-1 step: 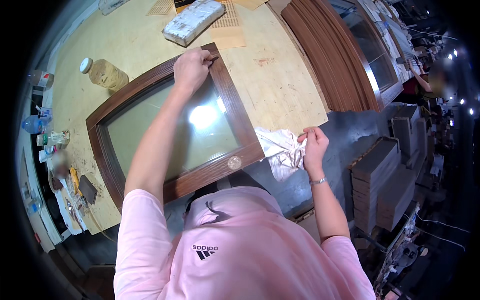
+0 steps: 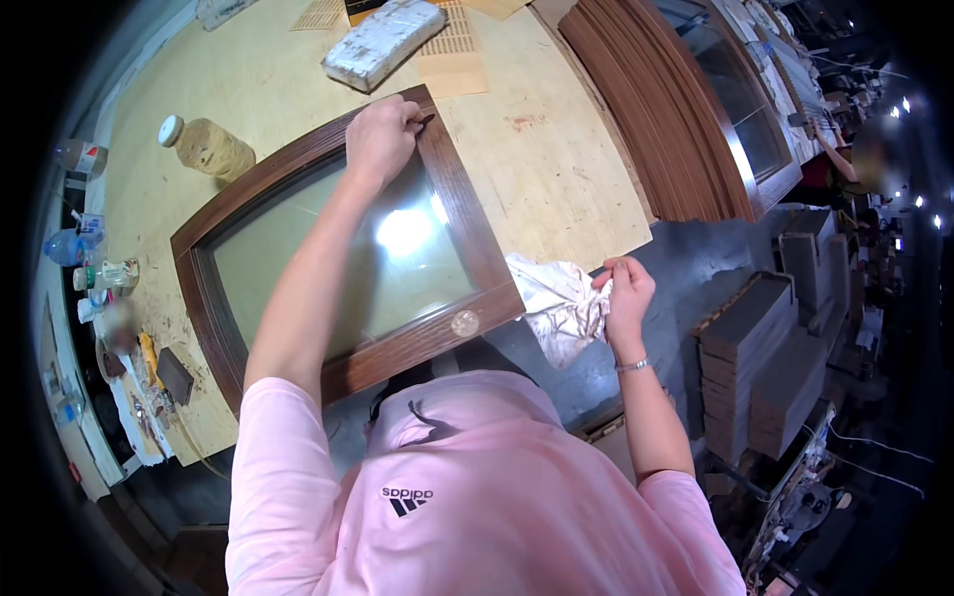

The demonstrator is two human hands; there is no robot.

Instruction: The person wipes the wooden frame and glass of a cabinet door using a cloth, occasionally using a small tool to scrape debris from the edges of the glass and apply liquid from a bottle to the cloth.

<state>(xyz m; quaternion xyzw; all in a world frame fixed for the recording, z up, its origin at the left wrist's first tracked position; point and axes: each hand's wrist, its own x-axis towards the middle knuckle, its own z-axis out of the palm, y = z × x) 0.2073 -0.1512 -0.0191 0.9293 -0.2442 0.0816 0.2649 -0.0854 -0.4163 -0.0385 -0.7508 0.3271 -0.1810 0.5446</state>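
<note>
A dark brown wooden frame (image 2: 459,209) with a pane of glass (image 2: 318,263) lies across the workbench in front of me. My left hand (image 2: 381,141) is closed at the frame's far right corner. Its fingers pinch a short, dark brown stick-like piece (image 2: 425,122) against the wood; the exact kind cannot be told. Off the frame's near right corner, my right hand (image 2: 628,298) grips a crumpled white cloth (image 2: 561,308), stained in places. The cloth hangs over the bench edge. A round, pale sticker (image 2: 465,323) sits on the frame's near rail.
Beyond the frame stand a jar of yellowish liquid (image 2: 214,149) and a white-wrapped block (image 2: 386,45). Bottles and small tools line the bench's left side. Brown slats (image 2: 661,109) are stacked at right. Grey panels (image 2: 750,348) pile up on the floor; another person (image 2: 850,169) works farther off.
The cloth and my right hand have shifted very slightly toward me. My left hand stays at the frame's corner.
</note>
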